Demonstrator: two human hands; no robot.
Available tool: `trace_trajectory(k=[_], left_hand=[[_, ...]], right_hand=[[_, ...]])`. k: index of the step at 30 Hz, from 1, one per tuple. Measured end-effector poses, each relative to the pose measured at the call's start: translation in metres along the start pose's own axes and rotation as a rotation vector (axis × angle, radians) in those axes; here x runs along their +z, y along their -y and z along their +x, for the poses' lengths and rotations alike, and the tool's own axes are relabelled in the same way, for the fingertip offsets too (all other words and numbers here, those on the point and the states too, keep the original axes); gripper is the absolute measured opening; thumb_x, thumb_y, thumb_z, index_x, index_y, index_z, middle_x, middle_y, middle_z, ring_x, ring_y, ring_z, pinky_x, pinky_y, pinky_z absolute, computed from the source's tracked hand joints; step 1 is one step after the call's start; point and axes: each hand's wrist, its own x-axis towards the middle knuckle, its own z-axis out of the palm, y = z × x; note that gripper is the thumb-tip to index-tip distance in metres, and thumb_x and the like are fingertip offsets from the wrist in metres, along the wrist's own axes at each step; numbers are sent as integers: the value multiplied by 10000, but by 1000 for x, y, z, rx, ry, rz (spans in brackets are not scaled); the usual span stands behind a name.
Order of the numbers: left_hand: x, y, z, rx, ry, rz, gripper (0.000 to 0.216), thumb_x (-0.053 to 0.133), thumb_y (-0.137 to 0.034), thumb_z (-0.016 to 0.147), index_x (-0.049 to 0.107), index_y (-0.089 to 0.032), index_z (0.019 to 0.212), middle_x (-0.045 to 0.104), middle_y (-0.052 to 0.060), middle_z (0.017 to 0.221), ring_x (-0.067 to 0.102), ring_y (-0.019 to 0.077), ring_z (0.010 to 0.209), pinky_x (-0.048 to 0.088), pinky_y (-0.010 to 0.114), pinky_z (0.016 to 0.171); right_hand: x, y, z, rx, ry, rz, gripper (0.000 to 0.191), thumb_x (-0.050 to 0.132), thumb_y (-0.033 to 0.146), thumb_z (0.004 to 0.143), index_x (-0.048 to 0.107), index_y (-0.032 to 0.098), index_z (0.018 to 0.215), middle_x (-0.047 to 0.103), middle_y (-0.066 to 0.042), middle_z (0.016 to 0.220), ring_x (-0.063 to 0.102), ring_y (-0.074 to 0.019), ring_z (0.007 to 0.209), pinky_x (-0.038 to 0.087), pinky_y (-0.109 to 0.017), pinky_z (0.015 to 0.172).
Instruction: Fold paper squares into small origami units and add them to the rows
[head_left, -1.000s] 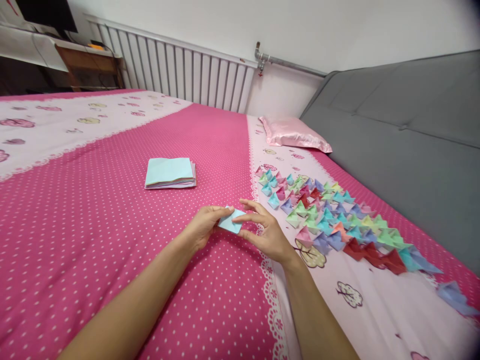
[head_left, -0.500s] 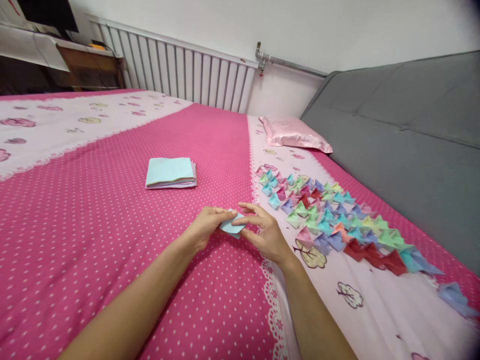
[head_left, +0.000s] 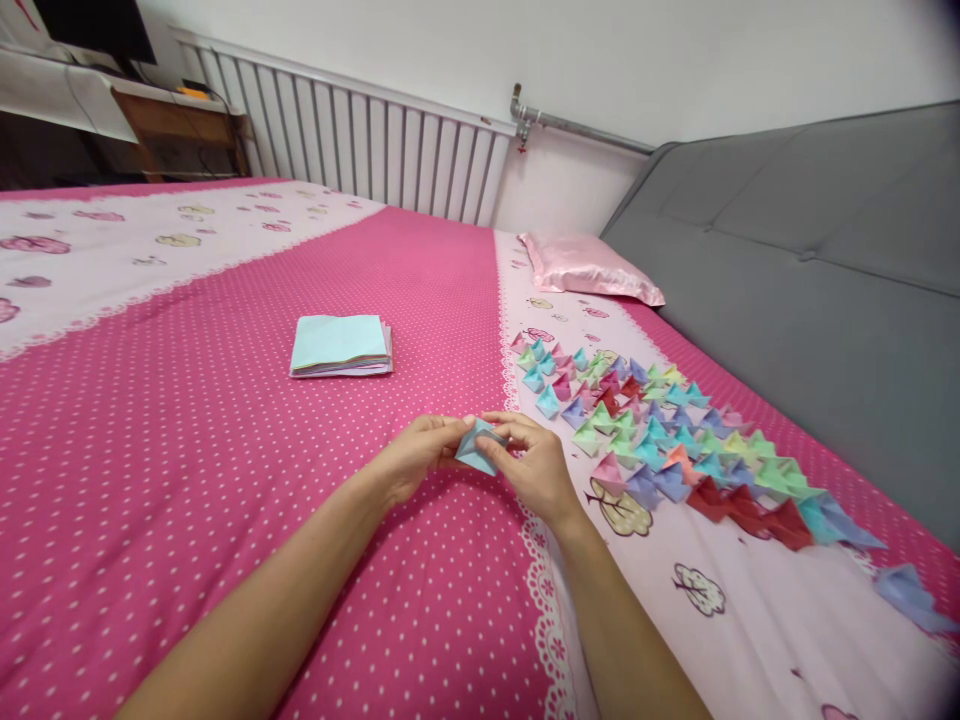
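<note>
A small piece of folded light-blue paper (head_left: 475,450) is held up between both hands, over the pink dotted bedspread. My left hand (head_left: 421,455) pinches its left edge, thumb on top. From the other side my right hand (head_left: 534,462) grips it, with the thumb on the near face and the fingers behind; those fingers partly hide its right side. Folded paper boats (head_left: 682,437) in many colours stand in rows to the right of my hands. Beyond my left hand lies a stack of coloured paper sheets (head_left: 339,342), a pale blue one on top.
A pink satin pillow (head_left: 589,268) rests at the far right of the bed, against a grey padded headboard (head_left: 795,220). Behind the bed are a white radiator (head_left: 360,125) and a wooden desk (head_left: 176,125) with a monitor (head_left: 101,30).
The folded paper has been turned and shows a different, creased face. My right hand's fingers, spread over the paper before, have closed on its right side.
</note>
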Motion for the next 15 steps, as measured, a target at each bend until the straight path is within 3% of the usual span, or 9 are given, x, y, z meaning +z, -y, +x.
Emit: trace_trajectory(k=[6,11,15], left_hand=[[-3,1,1,36,126,96,315,721,-240,645,674,-128,936,696,98,879,620,165,799,420,279,805],[-2,1,1,53,113,114,246,684,-270,689,684,-122,885,701,100,860,624,153,767,427,255,772],[0,-1,0,87,123,97,215,653,-273,717,685,-119,864,699,97,863,622,155,777,429,250,769]], right_hand=[[-3,2,0,37,-6,-21,148,611,320,741,687,193,739,645,-75,967,601,-190,878,471,-283,675],[-2,1,1,67,-25,50,135,654,321,697,672,188,714,646,-68,954,604,-190,857,467,-277,667],[0,-3,1,131,-121,146,240,705,347,635,615,184,787,642,-33,809,596,-153,674,463,-257,573]])
